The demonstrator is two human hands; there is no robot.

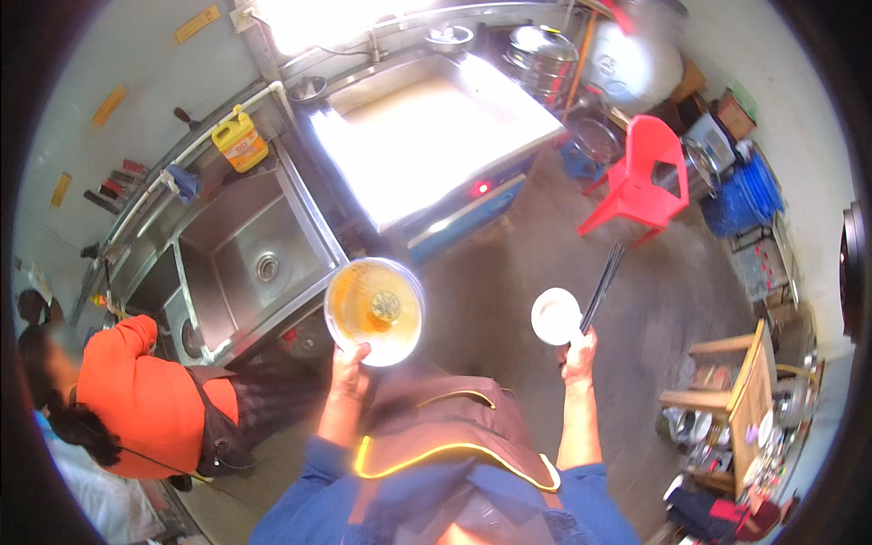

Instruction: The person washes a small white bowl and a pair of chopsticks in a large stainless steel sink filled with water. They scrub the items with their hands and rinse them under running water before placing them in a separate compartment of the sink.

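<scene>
My left hand (350,373) grips the near rim of a round metal basin (354,310), its thumb over the edge. Orange-brown residue stains the inside, and a patterned round mark shows at the bottom. Over to the right, my right hand (580,357) holds a small white bowl (554,316) together with a bundle of dark chopsticks (602,289), which point up and away from me. Both vessels are held in the air in front of my brown apron (449,432) with yellow trim, apart from each other.
A double stainless-steel sink (235,293) lies ahead left, with a yellow jug (240,142) on its back ledge. Beside it a person in orange (146,409) bends over. Straight ahead stands a brightly lit steel unit (436,150). A red plastic chair (640,180) and wooden table (746,415) are right.
</scene>
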